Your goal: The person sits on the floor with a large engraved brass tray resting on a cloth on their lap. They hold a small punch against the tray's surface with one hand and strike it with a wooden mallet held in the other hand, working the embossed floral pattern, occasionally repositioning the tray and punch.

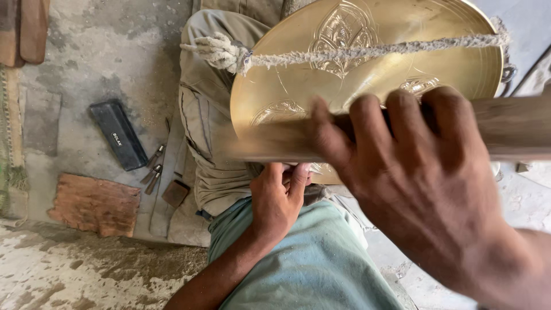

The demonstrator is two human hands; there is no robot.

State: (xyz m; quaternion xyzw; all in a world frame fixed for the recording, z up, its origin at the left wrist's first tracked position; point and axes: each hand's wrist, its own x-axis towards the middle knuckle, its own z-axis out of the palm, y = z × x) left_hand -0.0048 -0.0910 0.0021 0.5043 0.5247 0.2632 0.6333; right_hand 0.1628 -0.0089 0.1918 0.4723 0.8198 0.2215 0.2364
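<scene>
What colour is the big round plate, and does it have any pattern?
The plate is shiny gold-coloured metal with engraved leaf-like ornaments, seen in the head view.

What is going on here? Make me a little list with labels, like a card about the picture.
Place: person sitting on a dusty concrete floor
Main thing: round brass plate with engraved patterns, resting on the lap, a frayed rope stretched across it
Right hand: gripping a wooden stick, blurred in the picture
Left hand: at the plate's lower edge, fingers curled around something small I cannot make out
On the floor: black rectangular case, a few small metal tools, a reddish flat slab
</scene>
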